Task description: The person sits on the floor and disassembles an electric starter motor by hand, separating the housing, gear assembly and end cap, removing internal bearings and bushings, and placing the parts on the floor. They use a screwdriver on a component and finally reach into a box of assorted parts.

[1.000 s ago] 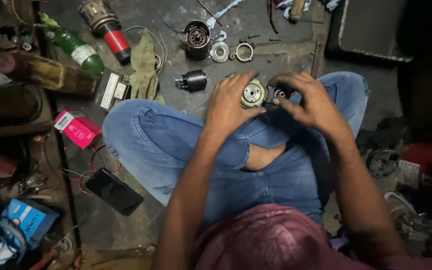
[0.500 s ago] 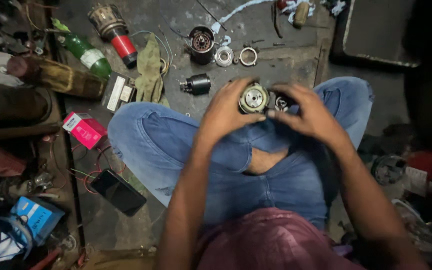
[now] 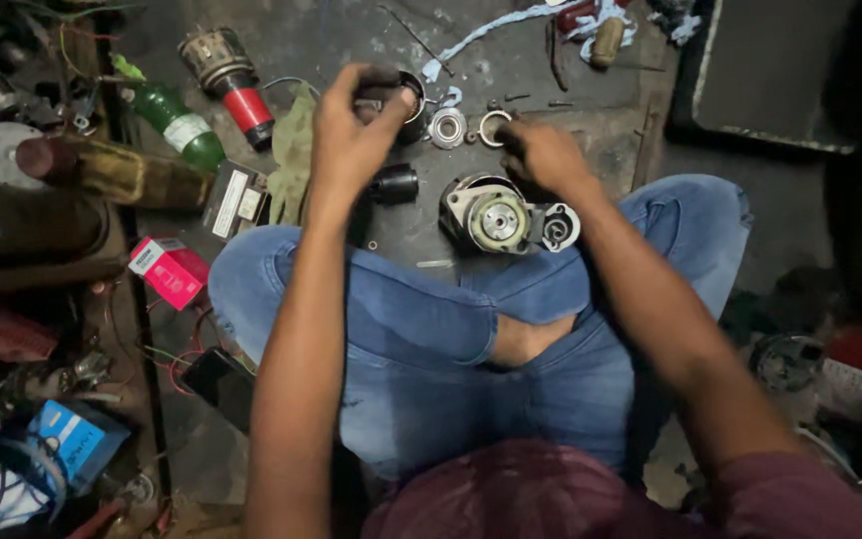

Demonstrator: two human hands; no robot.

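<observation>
My left hand (image 3: pixel 351 130) reaches forward and closes around a dark round cup-shaped motor part (image 3: pixel 409 108) standing on the floor. My right hand (image 3: pixel 543 155) has its fingers curled, and the fingertips touch a small metal ring (image 3: pixel 492 127). A silver motor housing (image 3: pixel 496 215) with a round gear face lies on the floor in front of my crossed legs in blue jeans, free of both hands. Between the hands lies a round bearing (image 3: pixel 448 127). Below the left hand rests a small black cylinder (image 3: pixel 393 185).
At the left lie a green bottle (image 3: pixel 177 120), a red-ended armature (image 3: pixel 229 72), a green cloth (image 3: pixel 293 150), a small grey box (image 3: pixel 234 200), a pink box (image 3: pixel 170 269), a dark phone (image 3: pixel 221 384) and a blue box (image 3: pixel 77 439). A black tray (image 3: pixel 770 70) sits top right.
Both hands have let go of the silver housing, which now lies on the floor. The left hand has moved forward onto the dark cup part and the right hand to the ring.
</observation>
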